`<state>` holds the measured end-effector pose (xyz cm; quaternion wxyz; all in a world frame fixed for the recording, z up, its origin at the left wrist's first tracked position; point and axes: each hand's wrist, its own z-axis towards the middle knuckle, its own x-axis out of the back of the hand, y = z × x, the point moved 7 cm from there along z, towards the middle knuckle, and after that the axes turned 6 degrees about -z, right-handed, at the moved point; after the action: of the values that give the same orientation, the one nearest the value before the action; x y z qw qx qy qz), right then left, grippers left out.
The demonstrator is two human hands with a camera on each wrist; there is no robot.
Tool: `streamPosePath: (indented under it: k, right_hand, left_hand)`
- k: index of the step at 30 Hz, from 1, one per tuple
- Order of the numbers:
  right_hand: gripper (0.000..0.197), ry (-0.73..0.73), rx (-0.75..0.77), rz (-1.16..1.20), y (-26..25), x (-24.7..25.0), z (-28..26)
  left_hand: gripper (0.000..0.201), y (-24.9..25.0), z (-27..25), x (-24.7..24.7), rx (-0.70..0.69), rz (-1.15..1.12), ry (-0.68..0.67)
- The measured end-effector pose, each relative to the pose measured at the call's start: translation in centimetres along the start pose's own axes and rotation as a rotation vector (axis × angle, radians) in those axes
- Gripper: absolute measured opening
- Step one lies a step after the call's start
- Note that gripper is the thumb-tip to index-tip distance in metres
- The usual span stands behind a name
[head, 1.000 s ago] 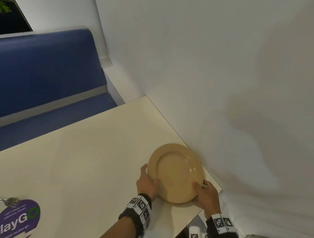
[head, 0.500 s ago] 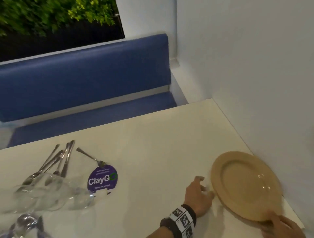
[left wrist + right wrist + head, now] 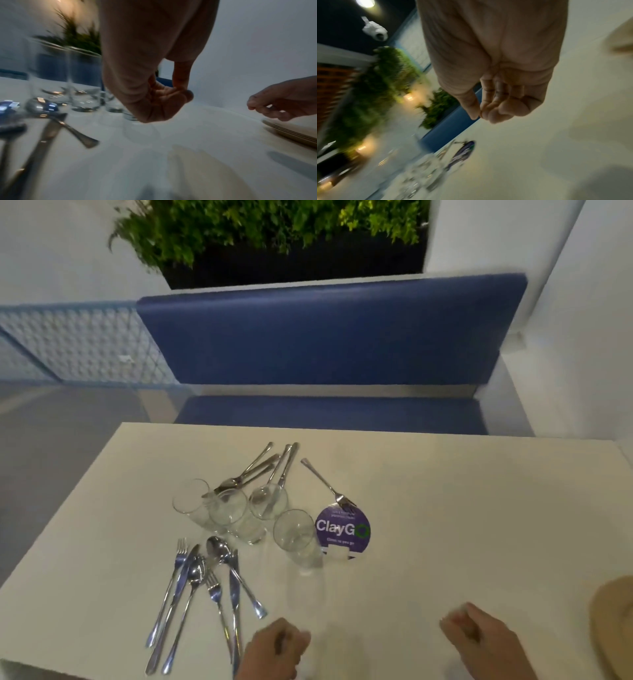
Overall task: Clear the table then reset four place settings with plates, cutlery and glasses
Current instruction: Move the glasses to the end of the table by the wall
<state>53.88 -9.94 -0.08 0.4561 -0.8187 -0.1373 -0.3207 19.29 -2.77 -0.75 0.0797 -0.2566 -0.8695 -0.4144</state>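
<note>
A tan plate (image 3: 613, 625) lies at the table's right edge, cut off by the frame; the left wrist view shows it as a stack of plates (image 3: 295, 135). Several clear glasses (image 3: 239, 515) stand mid-table. Forks, knives and spoons lie in a near pile (image 3: 205, 577) and a far pile (image 3: 260, 470), with a lone fork (image 3: 329, 487) beside them. My left hand (image 3: 284, 642) hovers by the near cutlery, its fingers (image 3: 171, 97) loosely curled and holding nothing. My right hand (image 3: 462, 628) hangs left of the plate, its fingers (image 3: 488, 112) loosely curled and holding nothing.
A round purple ClayGo sticker (image 3: 342, 529) lies on the white table (image 3: 479, 508) beside the glasses. A blue bench (image 3: 325, 337) runs along the far side, with a planter (image 3: 274, 234) behind it. A white wall (image 3: 582, 337) closes the right side.
Both hands have let go of the plate and moved left. The view has swung left, so the plate sits at the right edge and the glasses and cutlery are in full view.
</note>
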Motion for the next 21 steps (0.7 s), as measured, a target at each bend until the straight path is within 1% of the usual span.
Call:
streamPosePath:
  k: [1,2,3,4,5,7,8,9,10,11,13,15,18,19,21]
  right_hand:
    - [0.027,-0.060,0.082,-0.027,-3.8,-2.3,0.7]
    - [0.022,-0.112,0.158,-0.065,-7.0,-4.4,1.5]
    - [0.021,-0.155,0.207,-0.072,-9.5,-6.6,2.4]
    - [0.031,-0.183,0.259,-0.055,-12.0,-8.4,3.3]
    - [0.048,-0.197,0.276,-0.041,-14.2,-9.9,4.1]
    - [0.084,-0.214,0.320,-0.029,-17.2,-12.6,5.4]
    - [0.097,-0.214,0.320,0.008,-18.4,-13.7,5.7]
    - [0.105,-0.207,0.304,0.046,-19.1,-14.4,6.0]
    - [0.109,-0.198,0.286,0.075,-19.3,-15.2,6.5]
    - [0.108,-0.180,0.267,0.101,-19.7,-15.7,6.7]
    - [0.091,-0.105,0.248,0.164,-19.9,-16.2,6.9]
    - [0.077,-0.029,0.253,0.165,-19.8,-16.4,6.5]
    - [0.073,0.072,0.242,0.163,-18.2,-15.9,5.0]
    - [0.072,0.107,0.237,0.167,-17.5,-15.4,4.2]
    - [0.073,0.153,0.210,0.174,-15.9,-14.4,2.8]
  left_hand:
    - [0.028,-0.7,0.7,1.1,0.016,-0.047,0.022]
    - [0.023,-0.5,1.2,2.5,-0.003,-0.107,0.059]
    - [0.021,-0.2,1.6,3.7,-0.042,-0.115,0.099]
    - [0.020,0.1,2.0,4.7,-0.068,-0.145,0.117]
    - [0.018,0.2,2.5,5.5,-0.088,-0.158,0.127]
    - [0.015,0.7,3.3,6.4,-0.128,-0.187,0.117]
    - [0.014,0.8,3.7,6.8,-0.132,-0.196,0.108]
    - [0.014,0.9,4.0,7.1,-0.138,-0.200,0.099]
    - [0.013,1.0,4.4,7.5,-0.146,-0.199,0.085]
    - [0.012,1.2,4.5,7.9,-0.153,-0.195,0.078]
    - [0.012,1.5,4.9,8.5,-0.175,-0.201,0.055]
    - [0.010,1.5,5.4,8.8,-0.200,-0.188,0.037]
    - [0.012,1.3,6.8,8.8,-0.240,-0.186,0.093]
    - [0.018,1.3,7.3,8.5,-0.252,-0.194,0.113]
    - [0.041,1.5,8.5,7.2,-0.275,-0.213,0.141]
